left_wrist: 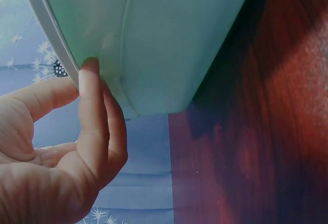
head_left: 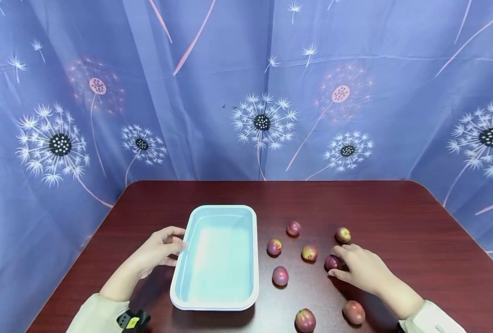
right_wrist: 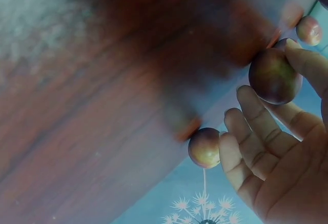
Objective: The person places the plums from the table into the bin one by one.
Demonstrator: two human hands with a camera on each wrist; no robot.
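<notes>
A light blue plastic basin (head_left: 215, 305) with a white rim stands left of centre on the table. My left hand (head_left: 161, 249) holds its left rim; in the left wrist view, fingertips (left_wrist: 89, 67) touch the outer wall just below the rim. On the right, my right hand (head_left: 362, 268) has thumb and fingers around a dark red plum (head_left: 332, 262). Seen from the right wrist, this plum (right_wrist: 275, 76) lies between the thumb and fingers. Another plum (head_left: 343, 235) sits just beyond that hand, close to the fingertips (right_wrist: 228, 144) in the right wrist view.
Several red-yellow plums lie scattered right of the basin, among them one plum (head_left: 274, 247) near its rim, one (head_left: 305, 320) at the front and one (head_left: 354, 311) below the right hand. A blue dandelion-print curtain (head_left: 213, 138) hangs behind the dark red wooden table (head_left: 429, 259).
</notes>
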